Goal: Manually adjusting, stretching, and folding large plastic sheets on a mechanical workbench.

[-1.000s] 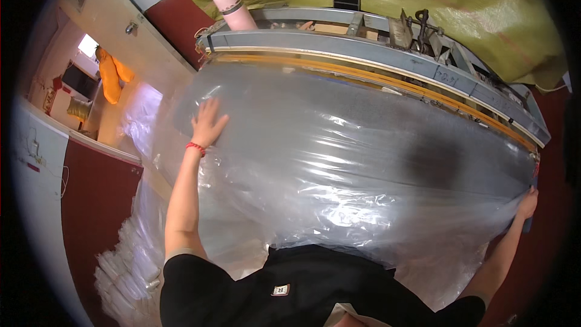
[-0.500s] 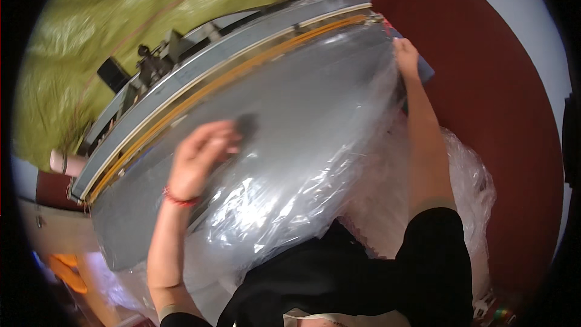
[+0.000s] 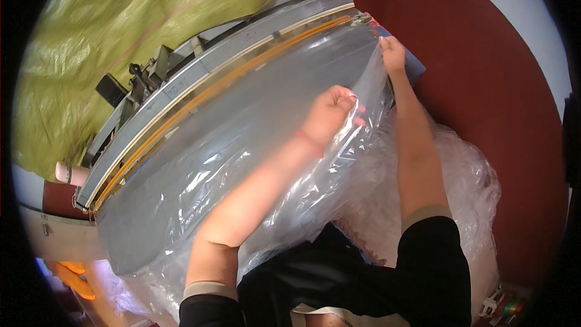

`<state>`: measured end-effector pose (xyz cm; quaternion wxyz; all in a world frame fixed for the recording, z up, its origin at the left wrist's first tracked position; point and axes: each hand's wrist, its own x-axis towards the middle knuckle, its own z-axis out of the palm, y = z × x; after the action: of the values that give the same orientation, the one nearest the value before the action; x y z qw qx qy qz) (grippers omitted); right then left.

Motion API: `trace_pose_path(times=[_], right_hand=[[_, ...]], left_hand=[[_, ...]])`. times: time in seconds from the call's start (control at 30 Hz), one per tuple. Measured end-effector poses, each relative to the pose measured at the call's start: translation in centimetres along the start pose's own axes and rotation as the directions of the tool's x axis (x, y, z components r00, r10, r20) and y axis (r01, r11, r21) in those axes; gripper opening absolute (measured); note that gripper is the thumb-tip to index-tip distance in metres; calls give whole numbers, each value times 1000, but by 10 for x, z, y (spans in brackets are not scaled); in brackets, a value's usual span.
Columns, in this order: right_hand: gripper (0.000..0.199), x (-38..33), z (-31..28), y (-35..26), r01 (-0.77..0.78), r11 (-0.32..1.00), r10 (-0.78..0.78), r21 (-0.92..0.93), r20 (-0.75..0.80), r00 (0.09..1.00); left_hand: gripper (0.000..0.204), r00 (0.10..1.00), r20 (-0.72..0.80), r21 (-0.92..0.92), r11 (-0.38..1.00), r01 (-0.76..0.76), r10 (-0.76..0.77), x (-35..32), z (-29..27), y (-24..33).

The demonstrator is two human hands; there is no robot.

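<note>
A sheet of clear plastic film (image 3: 290, 197) drapes over the grey flat surface (image 3: 266, 100) of a long bench-like machine. My right hand (image 3: 394, 56) pinches the film's edge near the far right corner of the surface. Closer in and to the left, my left hand (image 3: 331, 114), with a red band on its wrist, is closed on a fold of the same film. Some fingers of that hand show through the plastic. Between my hands the film rises in a slanting, wrinkled fold.
Along the machine's far side run a grey metal rail (image 3: 218, 57) and an orange strip (image 3: 242, 71). Yellow-green sheeting (image 3: 133, 12) lies beyond. Bunched film (image 3: 448, 169) heaps up by my right arm. A pink cylinder (image 3: 71, 174) is at the left end.
My left hand has swung right across the surface from the middle and now grips the film. The right hand keeps hold of the edge, and the film there is lifted more.
</note>
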<state>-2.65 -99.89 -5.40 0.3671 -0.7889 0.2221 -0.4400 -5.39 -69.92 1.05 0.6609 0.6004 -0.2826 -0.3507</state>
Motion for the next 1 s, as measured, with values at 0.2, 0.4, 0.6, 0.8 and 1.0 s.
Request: trace_pose_path(times=[0.2, 0.4, 0.6, 0.8, 1.0], right_hand=[[23, -1, 0, 4, 131, 990, -130, -59, 27, 991], [24, 18, -17, 37, 51, 999, -50, -6, 114, 992], [29, 28, -7, 53, 90, 960, -44, -264, 175, 984], [33, 28, -13, 51, 61, 919, -8, -390, 136, 991], [34, 29, -6, 59, 101, 933, -49, -346, 156, 986]], left_hand=[[45, 791, 586, -143, 938, 317, -178, -158, -52, 53], [14, 913, -146, 575, 719, 391, -381, -379, -160, 52], [8, 452, -848, 151, 690, 708, -278, -552, -241, 146], [31, 614, -226, 385, -510, 769, 756, -492, -269, 177], [65, 802, -579, 814, 48, 579, 148, -485, -320, 19]])
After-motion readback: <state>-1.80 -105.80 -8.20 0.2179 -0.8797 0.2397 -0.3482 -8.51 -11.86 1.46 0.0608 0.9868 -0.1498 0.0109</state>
